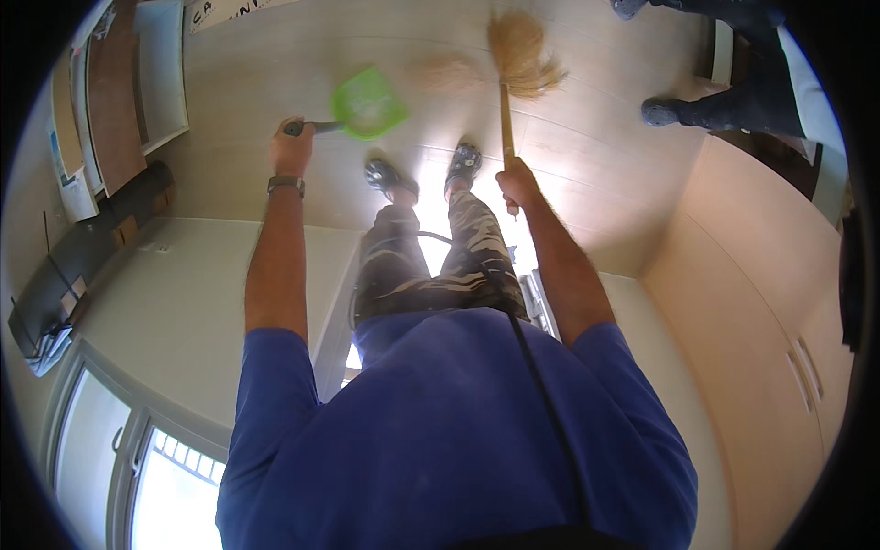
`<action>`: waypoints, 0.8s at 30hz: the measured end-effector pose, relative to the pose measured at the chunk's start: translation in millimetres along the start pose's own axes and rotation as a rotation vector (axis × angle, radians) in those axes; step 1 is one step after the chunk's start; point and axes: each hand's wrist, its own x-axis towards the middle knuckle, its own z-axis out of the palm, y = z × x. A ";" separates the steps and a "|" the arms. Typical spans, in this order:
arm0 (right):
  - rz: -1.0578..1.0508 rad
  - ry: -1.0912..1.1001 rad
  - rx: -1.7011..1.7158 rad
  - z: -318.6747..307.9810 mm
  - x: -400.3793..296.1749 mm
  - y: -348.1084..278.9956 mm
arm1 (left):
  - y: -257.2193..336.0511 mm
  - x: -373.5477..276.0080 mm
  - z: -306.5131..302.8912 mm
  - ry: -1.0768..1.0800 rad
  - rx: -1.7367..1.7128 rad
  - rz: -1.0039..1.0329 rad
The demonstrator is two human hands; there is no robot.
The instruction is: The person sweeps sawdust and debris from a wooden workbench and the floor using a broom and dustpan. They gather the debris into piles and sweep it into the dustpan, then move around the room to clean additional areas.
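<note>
My left hand (291,148) is closed around the dark handle of a green dustpan (371,104). Some pale dust or debris lies in the pan, too blurred to tell exactly. My right hand (517,184) grips the wooden stick of a straw broom (524,55), whose bristles spread over the floor ahead of me. Between the dustpan and the bristles is a reddish-brown patch of dust (450,73) on the floor. The broom stands apart from the dustpan, to its right.
Another person's legs and dark shoes (661,112) are at the upper right. A light wooden cabinet (749,275) stands on the right. Boards and panels (115,96) lean at the upper left, near a long dark roll (89,240). A glazed door (175,488) is at the lower left.
</note>
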 end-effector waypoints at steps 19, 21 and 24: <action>-0.244 -0.210 -0.190 91.8 -138.1 -26.0 | -31.9 14.2 -5.3 -0.023 -0.186 -0.086; -0.227 -0.205 -0.224 57.6 -169.0 -35.9 | -49.6 12.1 -12.4 -0.023 -0.242 -0.100; -0.156 -0.195 -0.309 11.7 -202.5 -57.8 | -67.5 -3.1 -29.2 -0.016 -0.297 -0.115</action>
